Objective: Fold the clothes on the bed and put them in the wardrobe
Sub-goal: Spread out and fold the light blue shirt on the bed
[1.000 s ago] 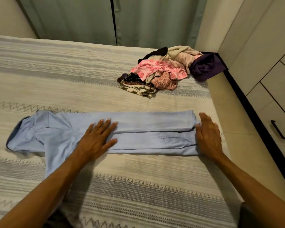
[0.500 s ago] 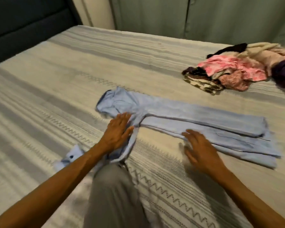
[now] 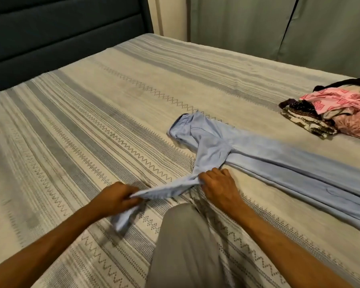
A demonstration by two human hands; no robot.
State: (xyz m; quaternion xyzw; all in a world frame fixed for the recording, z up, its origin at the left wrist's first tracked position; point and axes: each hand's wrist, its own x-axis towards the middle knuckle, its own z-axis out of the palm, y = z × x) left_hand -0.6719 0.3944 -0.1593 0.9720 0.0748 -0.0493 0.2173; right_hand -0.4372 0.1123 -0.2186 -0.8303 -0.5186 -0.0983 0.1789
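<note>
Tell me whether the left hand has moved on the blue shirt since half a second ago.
Yes. The left hand slid down the sleeve toward its cuff, away from the shirt's collar, and now grips it.

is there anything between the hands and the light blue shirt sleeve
Nothing visible: the left hand and the right hand already grip the light blue shirt by its sleeve on the striped bedspread.

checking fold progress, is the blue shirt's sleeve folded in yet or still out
Still out. The sleeve stretches off the folded blue shirt, held between the left hand and right hand.
</note>
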